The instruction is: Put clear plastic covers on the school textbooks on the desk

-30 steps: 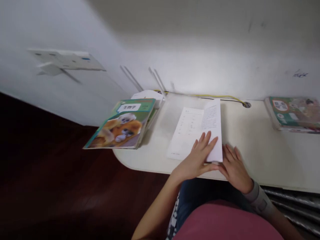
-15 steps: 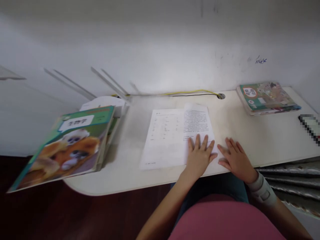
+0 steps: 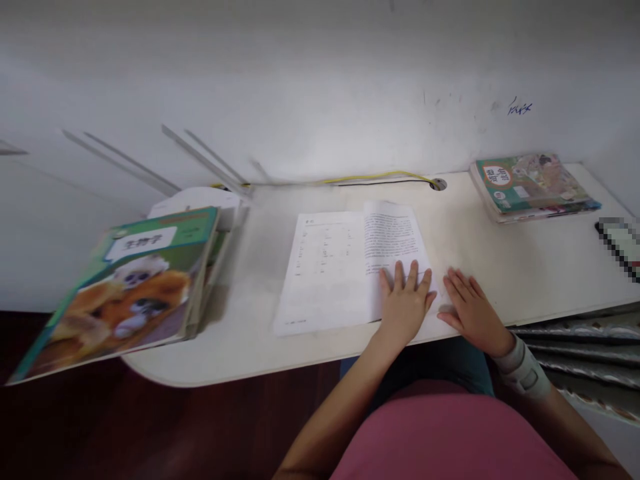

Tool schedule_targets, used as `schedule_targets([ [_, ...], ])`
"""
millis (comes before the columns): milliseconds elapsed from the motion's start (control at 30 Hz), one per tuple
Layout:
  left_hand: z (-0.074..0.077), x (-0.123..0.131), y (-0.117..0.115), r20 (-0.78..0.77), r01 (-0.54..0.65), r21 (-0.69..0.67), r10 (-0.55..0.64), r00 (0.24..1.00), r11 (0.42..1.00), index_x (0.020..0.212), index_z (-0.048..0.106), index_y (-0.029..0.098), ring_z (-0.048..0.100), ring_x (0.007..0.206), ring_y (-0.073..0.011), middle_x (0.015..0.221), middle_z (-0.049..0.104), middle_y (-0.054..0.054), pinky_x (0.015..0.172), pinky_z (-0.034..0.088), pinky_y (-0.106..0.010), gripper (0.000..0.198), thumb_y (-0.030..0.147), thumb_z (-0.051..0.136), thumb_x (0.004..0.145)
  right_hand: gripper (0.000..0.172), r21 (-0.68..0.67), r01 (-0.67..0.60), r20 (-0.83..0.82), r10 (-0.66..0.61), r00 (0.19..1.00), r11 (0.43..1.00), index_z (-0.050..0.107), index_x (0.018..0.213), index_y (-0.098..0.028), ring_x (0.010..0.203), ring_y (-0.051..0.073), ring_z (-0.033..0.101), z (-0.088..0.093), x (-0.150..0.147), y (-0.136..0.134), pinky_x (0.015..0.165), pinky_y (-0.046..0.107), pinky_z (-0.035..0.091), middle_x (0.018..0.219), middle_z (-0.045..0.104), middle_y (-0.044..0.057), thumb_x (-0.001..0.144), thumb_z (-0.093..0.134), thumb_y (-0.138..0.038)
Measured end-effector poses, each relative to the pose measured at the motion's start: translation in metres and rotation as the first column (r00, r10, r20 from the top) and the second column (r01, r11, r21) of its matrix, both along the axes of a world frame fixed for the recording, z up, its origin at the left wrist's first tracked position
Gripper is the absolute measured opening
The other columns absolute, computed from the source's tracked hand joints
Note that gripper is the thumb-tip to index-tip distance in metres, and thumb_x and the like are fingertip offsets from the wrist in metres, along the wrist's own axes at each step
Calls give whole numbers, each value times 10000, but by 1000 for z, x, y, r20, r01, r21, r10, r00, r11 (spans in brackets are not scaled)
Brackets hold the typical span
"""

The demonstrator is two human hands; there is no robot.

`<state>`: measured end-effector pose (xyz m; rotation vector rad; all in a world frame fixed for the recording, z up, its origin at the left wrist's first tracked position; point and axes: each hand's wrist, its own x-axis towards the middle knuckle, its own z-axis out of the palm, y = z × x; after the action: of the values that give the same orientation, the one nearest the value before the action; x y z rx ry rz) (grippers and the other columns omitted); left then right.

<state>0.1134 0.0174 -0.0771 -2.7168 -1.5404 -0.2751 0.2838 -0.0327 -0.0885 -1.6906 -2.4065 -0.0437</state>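
An open book (image 3: 325, 287) lies on the white desk (image 3: 475, 247), its left page sparsely printed and its right page filled with lines of text. My left hand (image 3: 405, 303) rests flat with spread fingers on the lower part of the right page, covering some of it. Just right of the book, my right hand (image 3: 475, 313) lies palm down on the desk near its front edge, fingers stretched out and holding nothing. A grey band (image 3: 525, 373) is around my right wrist.
Textbooks with a monkey cover (image 3: 145, 287) are stacked at the left, jutting past the desk edge. Another book stack (image 3: 535, 187) sits at the back right, near a pixelated device (image 3: 620, 247). A yellow cable (image 3: 380, 176) runs along the wall to a hole (image 3: 439, 185).
The view has shifted slightly. The fingers of my right hand have drawn closer together. My left hand stays on the right page.
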Motion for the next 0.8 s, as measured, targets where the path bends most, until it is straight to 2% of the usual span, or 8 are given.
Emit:
schedule_targets([
  [300, 4, 16, -8, -28, 65, -19, -65, 997, 998, 1357, 445, 224, 356, 1303, -387, 1425, 402, -123, 1020, 228, -662, 461, 397, 360, 938, 703, -1, -11, -29, 11, 1000, 1000, 233, 1444, -77, 1378, 270, 243, -1, 2, -1, 1075, 483, 265, 1463, 322, 205, 916, 308, -535],
  [533, 9, 12, -16, -61, 113, -24, -115, 992, 993, 1350, 452, 150, 385, 1296, -344, 1406, 427, -121, 1042, 291, -560, 482, 386, 352, 942, 698, 4, -23, -21, 23, 1000, 1000, 282, 1420, -50, 1384, 276, 220, 0, 2, -1, 1077, 479, 257, 1458, 330, 209, 913, 324, -527],
  [667, 9, 12, -12, -70, 142, -47, -145, 987, 989, 1391, 373, 92, 381, 1302, -324, 1386, 447, -153, 1068, 275, -504, 540, 393, 345, 943, 694, -2, -9, -25, 9, 1000, 1000, 276, 1428, -69, 1383, 275, 222, 1, 0, -1, 1078, 481, 252, 1461, 328, 203, 912, 322, -531],
  [800, 9, 12, -5, -34, 191, -126, -197, 980, 973, 1412, 302, 43, 324, 1339, -293, 1396, 431, -169, 1084, 276, -438, 580, 388, 332, 947, 686, -3, 0, -7, 0, 1000, 1000, 345, 1401, -84, 1381, 294, 222, 4, -1, -2, 1077, 495, 240, 1470, 306, 208, 901, 340, -554],
])
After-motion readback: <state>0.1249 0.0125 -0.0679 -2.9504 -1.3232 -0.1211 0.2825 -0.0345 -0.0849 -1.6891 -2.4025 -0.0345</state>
